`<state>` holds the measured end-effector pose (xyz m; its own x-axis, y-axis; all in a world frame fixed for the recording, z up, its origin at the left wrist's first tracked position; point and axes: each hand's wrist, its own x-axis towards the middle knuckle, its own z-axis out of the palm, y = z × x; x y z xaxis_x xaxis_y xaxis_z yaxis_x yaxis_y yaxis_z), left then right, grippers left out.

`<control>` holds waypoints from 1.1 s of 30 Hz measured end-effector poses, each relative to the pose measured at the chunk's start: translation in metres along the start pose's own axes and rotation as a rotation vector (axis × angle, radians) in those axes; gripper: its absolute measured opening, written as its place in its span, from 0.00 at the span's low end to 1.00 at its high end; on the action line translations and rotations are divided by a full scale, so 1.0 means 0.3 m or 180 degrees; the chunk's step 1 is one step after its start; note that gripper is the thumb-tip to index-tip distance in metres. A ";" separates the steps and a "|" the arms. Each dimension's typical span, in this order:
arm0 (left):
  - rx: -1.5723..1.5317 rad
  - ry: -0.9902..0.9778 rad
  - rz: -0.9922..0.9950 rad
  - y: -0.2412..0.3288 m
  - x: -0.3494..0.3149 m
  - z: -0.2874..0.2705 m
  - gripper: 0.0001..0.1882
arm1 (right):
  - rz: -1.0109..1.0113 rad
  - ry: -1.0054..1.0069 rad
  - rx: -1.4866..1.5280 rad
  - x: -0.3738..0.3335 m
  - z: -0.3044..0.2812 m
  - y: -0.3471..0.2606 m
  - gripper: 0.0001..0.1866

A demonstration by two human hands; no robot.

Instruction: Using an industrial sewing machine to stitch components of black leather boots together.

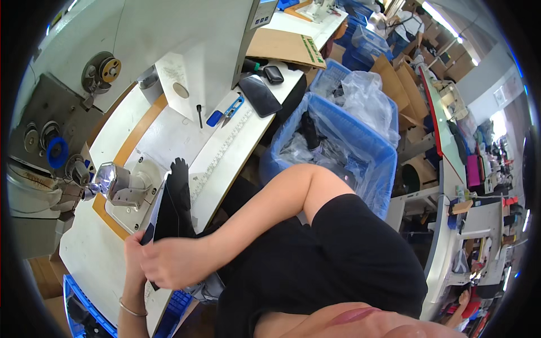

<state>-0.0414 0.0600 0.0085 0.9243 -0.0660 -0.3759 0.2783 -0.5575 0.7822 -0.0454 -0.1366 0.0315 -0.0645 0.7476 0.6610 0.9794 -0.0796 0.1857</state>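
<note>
A flat black piece (174, 205) with a notched far end and a pale layer along its left edge stands between my hands and the sewing machine; it looks like a shoe upper part. My left hand (134, 256), with a bracelet at the wrist, closes its fingers on the near left edge of the piece. Crossing in front of it, my right hand (177, 262) is curled at the near end of the piece, its fingertips close to the left hand. Some blur and overlap hide what the right fingers grip. The machine's metal post (121, 183) is just left of the piece.
On the white table (96, 253) lie blue thread snips (232, 107), a small dark screwdriver (199, 115) and a phone (260, 96). Blue bins (389, 194) with plastic bags stand to the right. The machine's large body (163, 34) rises at the upper left.
</note>
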 end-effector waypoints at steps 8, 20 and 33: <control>0.1075 0.0695 -0.0201 -0.027 0.003 0.061 0.17 | 0.0027 -0.0926 0.0568 0.073 0.121 -0.123 0.06; 0.1524 0.2674 0.0851 -0.018 -0.178 0.164 0.14 | 0.1333 -0.0973 0.1466 -0.227 -0.058 0.282 0.14; 0.0806 0.1893 0.0395 -0.026 -0.216 0.151 0.20 | 0.0588 -0.0611 0.0336 -0.046 -0.080 0.161 0.11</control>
<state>-0.1151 0.0310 0.0043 0.9525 0.2859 0.1050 0.1575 -0.7575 0.6336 -0.0018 -0.1666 0.0486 0.1444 0.8388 0.5249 0.9863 -0.1645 -0.0084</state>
